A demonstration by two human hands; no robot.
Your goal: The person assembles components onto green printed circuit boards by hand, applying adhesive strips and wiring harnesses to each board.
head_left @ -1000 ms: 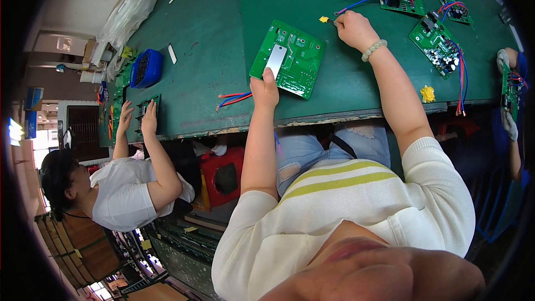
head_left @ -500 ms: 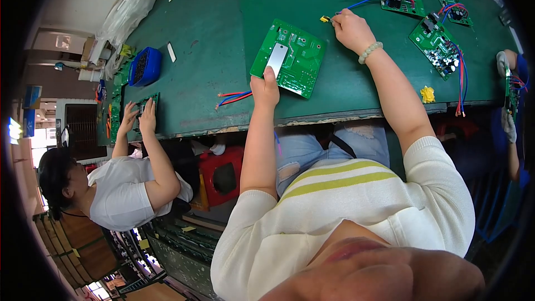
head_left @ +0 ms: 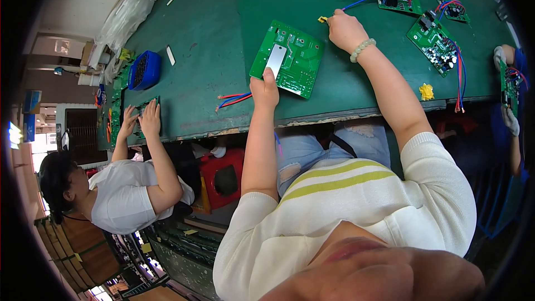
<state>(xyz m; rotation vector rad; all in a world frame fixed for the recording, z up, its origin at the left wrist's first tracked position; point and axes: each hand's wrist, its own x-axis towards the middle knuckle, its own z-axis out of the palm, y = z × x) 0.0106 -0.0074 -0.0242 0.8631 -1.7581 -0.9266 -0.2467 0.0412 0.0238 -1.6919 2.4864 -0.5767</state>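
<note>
My left hand (head_left: 264,89) grips the near left corner of a green circuit board (head_left: 304,58), thumb on top. The board is tilted over the table, its solder side up. A flat silver metal plate (head_left: 276,58) with a hole lies against that side, and my thumb presses its lower end. Red and blue wires (head_left: 234,99) stick out left of the hand. Further right, my right hand (head_left: 346,34), palm down, has its fingers pinched at a small yellow piece (head_left: 322,19). The fingertips are partly hidden. A blue wire (head_left: 359,3) passes behind this hand.
Several wired circuit boards (head_left: 432,44) lie on the green table (head_left: 206,50) at right. A yellow lump (head_left: 426,92) sits near the front edge. At left are a blue bin (head_left: 145,71) and a white strip (head_left: 170,56). Co-workers (head_left: 125,189) handle boards on both sides.
My right hand has shifted slightly left, so its fingertips now meet the small yellow piece. My left hand keeps the board and metal plate in place. The left co-worker's hands moved a little.
</note>
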